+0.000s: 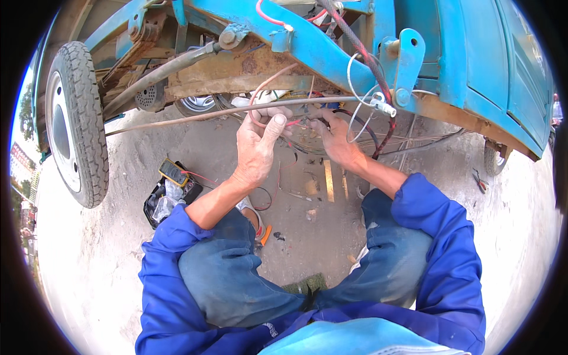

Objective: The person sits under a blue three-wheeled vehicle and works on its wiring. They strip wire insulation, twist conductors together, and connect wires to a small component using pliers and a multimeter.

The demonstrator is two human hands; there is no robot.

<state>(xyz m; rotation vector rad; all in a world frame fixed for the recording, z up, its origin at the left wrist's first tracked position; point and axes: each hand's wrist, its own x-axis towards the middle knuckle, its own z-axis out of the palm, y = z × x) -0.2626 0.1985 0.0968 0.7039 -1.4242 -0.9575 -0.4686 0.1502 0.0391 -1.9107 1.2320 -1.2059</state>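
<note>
Under the raised blue metal frame [319, 53] of a vehicle, both my hands work on a thin red wire [259, 89]. It loops down from the frame and passes through my left hand [254, 148], whose thumb and fingers are closed on it. Close by on the right, my right hand [340, 139] pinches the wire's end, where a short bare or dark stretch shows between the hands. What exactly lies in the right fingertips is too small to make out. A metal rod [201, 118] crosses just above and behind my fingers.
A white connector [383, 105] hangs right of my hands beside a red-black sleeved cable [378, 71]. On the ground lie a yellow multimeter [173, 171], a black case [152, 204] with plastic bags, and pliers [480, 182]. A wheel [65, 124] stands at left.
</note>
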